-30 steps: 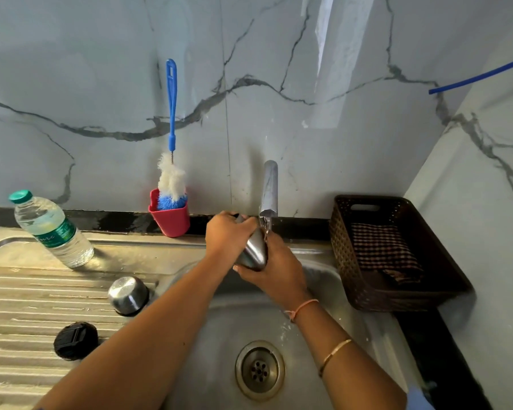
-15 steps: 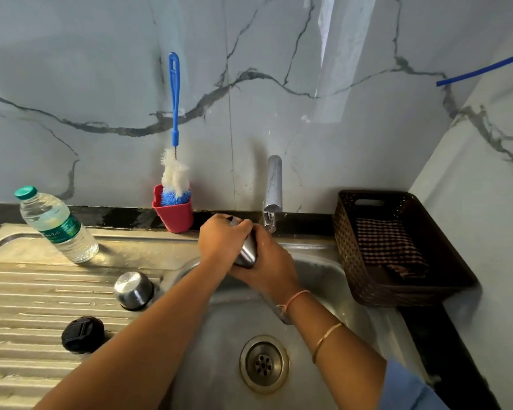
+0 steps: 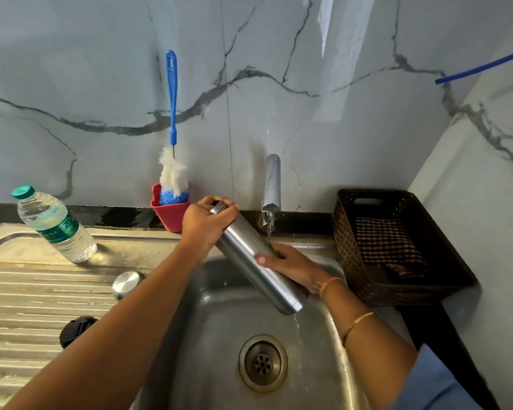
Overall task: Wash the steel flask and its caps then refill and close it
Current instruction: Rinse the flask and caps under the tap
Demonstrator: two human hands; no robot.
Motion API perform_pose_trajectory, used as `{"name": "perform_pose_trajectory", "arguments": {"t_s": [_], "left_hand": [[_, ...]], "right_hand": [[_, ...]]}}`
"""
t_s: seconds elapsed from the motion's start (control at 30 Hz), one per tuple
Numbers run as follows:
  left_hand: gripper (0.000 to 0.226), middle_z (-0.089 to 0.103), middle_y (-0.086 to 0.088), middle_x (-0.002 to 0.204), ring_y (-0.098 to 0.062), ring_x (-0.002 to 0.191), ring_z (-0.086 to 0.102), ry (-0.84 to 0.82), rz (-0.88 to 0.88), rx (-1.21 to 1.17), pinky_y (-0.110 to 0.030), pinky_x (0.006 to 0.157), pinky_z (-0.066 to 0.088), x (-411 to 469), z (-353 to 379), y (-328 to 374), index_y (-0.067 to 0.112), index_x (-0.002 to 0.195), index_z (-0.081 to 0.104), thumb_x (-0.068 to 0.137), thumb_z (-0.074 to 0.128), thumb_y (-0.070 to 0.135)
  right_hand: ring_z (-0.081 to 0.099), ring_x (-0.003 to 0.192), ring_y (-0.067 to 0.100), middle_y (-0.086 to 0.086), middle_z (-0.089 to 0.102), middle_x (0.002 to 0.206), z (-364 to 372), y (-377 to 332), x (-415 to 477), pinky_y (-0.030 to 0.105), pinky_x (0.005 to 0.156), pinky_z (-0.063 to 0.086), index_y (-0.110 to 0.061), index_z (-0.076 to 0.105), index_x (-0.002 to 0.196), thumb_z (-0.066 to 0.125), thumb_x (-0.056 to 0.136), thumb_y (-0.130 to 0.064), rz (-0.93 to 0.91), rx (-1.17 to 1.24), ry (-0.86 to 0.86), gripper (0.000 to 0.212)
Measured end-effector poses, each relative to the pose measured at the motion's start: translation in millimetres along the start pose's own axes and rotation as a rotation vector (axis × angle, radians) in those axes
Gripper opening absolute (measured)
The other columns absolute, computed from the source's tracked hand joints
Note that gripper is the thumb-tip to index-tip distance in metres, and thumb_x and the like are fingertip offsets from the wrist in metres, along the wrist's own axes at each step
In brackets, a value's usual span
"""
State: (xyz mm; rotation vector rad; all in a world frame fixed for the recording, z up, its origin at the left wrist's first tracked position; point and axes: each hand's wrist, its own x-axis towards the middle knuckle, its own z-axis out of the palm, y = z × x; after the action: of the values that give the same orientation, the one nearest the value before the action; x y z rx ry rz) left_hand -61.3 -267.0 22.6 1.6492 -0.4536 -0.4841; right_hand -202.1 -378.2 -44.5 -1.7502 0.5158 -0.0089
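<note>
Head view, centre: left hand (image 3: 205,227) grips the steel flask (image 3: 249,250) at its top; right hand (image 3: 295,266) wraps its body. Tilt over the sink (image 3: 219,327) likely drains rinse water.

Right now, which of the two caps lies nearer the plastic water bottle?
The shiny steel cap; the black cap lies farther from the bottle, toward the drainboard's front.

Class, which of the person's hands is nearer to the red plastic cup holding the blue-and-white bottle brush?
Left. The left hand grips the steel flask's top just beside the red plastic cup; the right hand holds its body farther right.
</note>
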Motion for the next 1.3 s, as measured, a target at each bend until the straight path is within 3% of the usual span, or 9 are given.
{"name": "perform_pose_trajectory", "arguments": {"t_s": [0.1, 0.27, 0.37, 0.43, 0.57, 0.7, 0.87, 1.07, 1.3], "left_hand": [[0.014, 0.060, 0.000, 0.073, -0.012, 0.066, 0.055, 0.030, -0.031, -0.009, -0.027, 0.069, 0.050, 0, -4, -4, 0.016, 0.075, 0.061, 0.082, 0.071, 0.008], [0.020, 0.063, -0.001, 0.073, -0.016, 0.071, 0.060, -0.076, 0.032, 0.063, -0.033, 0.077, 0.053, -9, 9, -10, 0.015, 0.070, 0.062, 0.078, 0.073, 0.001], [0.016, 0.060, 0.001, 0.077, -0.016, 0.074, 0.057, 0.056, -0.063, 0.002, -0.033, 0.076, 0.053, 0, -9, -3, 0.018, 0.074, 0.060, 0.080, 0.073, 0.009], [0.015, 0.057, 0.001, 0.079, -0.016, 0.079, 0.056, 0.148, -0.108, -0.065, -0.035, 0.081, 0.052, 7, -24, -5, 0.019, 0.075, 0.060, 0.081, 0.072, 0.013], [0.013, 0.060, 0.001, 0.075, -0.013, 0.073, 0.056, 0.094, -0.056, -0.039, -0.032, 0.078, 0.052, 3, -20, -10, 0.015, 0.075, 0.062, 0.081, 0.072, 0.010], [0.016, 0.062, 0.001, 0.073, -0.009, 0.067, 0.058, -0.003, 0.037, -0.012, -0.020, 0.068, 0.050, -8, 0, -11, 0.013, 0.073, 0.062, 0.079, 0.072, 0.002], [0.015, 0.060, 0.003, 0.070, -0.009, 0.066, 0.057, 0.070, -0.023, -0.085, -0.026, 0.070, 0.051, 0, -19, -11, 0.016, 0.073, 0.062, 0.082, 0.071, 0.007], [0.024, 0.063, 0.010, 0.060, -0.003, 0.059, 0.059, -0.145, 0.063, -0.102, -0.018, 0.062, 0.049, -9, 8, -7, 0.014, 0.067, 0.060, 0.080, 0.068, -0.005], [0.012, 0.058, -0.004, 0.080, -0.020, 0.081, 0.057, 0.229, -0.148, -0.157, -0.030, 0.069, 0.051, 17, -32, -24, 0.015, 0.079, 0.061, 0.078, 0.072, 0.012]], "right_hand": [[0.063, 0.086, 0.016, -0.001, 0.068, 0.096, -2, 3, 0, 0.031, 0.085, 0.050, -0.028, 0.062, 0.098, 0.055, 0.071, -0.063, 0.102, -0.003, -0.045, 0.045], [0.057, 0.105, 0.011, -0.002, 0.062, 0.120, 18, -34, 18, 0.027, 0.093, 0.044, -0.026, 0.055, 0.124, 0.052, 0.090, -0.055, -0.127, -0.095, 0.051, 0.044], [0.062, 0.085, 0.013, -0.003, 0.065, 0.096, 14, -11, 12, 0.024, 0.076, 0.050, -0.022, 0.059, 0.113, 0.038, 0.086, -0.072, -0.042, -0.127, 0.012, 0.060], [0.061, 0.079, 0.012, 0.000, 0.063, 0.090, 6, 5, 3, 0.019, 0.069, 0.051, -0.015, 0.058, 0.117, 0.027, 0.092, -0.064, 0.155, -0.006, -0.040, 0.063], [0.060, 0.094, 0.016, 0.005, 0.063, 0.107, 8, -6, 8, 0.029, 0.090, 0.047, -0.023, 0.057, 0.118, 0.020, 0.096, -0.059, 0.128, -0.083, -0.018, 0.057], [0.061, 0.103, 0.015, -0.001, 0.065, 0.115, 20, -30, 18, 0.030, 0.095, 0.046, -0.036, 0.060, 0.109, 0.026, 0.095, -0.062, 0.001, 0.031, 0.071, 0.045], [0.061, 0.083, 0.011, 0.002, 0.064, 0.098, 1, 14, -4, 0.017, 0.071, 0.050, -0.021, 0.060, 0.106, 0.041, 0.087, -0.057, 0.264, 0.186, -0.003, 0.045], [0.063, 0.107, 0.036, 0.017, 0.067, 0.113, 5, -27, 23, 0.044, 0.100, 0.047, -0.015, 0.065, 0.117, 0.055, 0.071, -0.079, 0.228, 0.290, -0.049, 0.079], [0.067, 0.085, 0.024, 0.013, 0.066, 0.104, -16, 26, -9, 0.036, 0.078, 0.055, -0.013, 0.058, 0.122, 0.048, 0.074, -0.072, 0.433, 0.436, -0.151, 0.077]]}}
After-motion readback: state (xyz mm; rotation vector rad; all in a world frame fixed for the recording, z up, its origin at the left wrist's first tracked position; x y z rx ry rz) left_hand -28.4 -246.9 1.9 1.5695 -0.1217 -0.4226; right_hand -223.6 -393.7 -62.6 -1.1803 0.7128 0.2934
